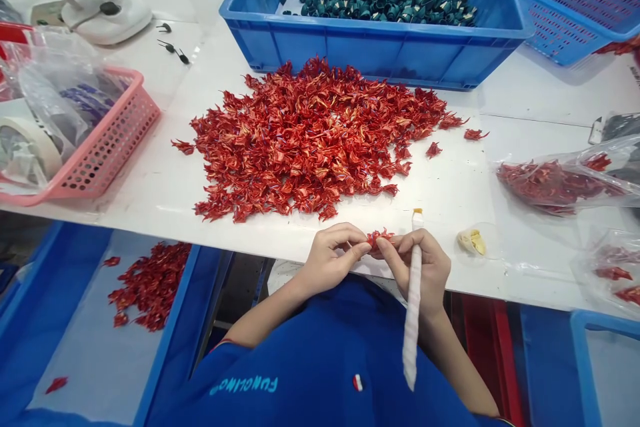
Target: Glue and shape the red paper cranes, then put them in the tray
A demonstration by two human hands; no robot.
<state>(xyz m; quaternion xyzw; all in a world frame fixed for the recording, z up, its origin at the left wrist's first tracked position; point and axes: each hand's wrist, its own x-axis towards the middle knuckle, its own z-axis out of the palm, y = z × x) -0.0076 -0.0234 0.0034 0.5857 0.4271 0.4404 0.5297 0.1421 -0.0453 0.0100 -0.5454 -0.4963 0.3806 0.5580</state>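
Observation:
My left hand [333,255] pinches a small red fabric flower piece [379,238] at the table's front edge. My right hand [419,265] also touches that piece with its fingertips. The same hand grips a long white wrapped stick [413,300] with a yellow tip, which stands upright through the fist. Just ahead of my hands lies a large loose heap of red-and-gold flower pieces [310,137] on the white table [450,193]. A small pale yellow object [471,241] lies to the right of my right hand.
A blue plastic crate [375,47] of dark teal pieces stands behind the heap, with a blue mesh basket [565,20] to its right. A pink basket [113,140] holds plastic bags. A clear bag [550,180] holds red pieces. Below the table edge, a blue bin [145,293] holds more.

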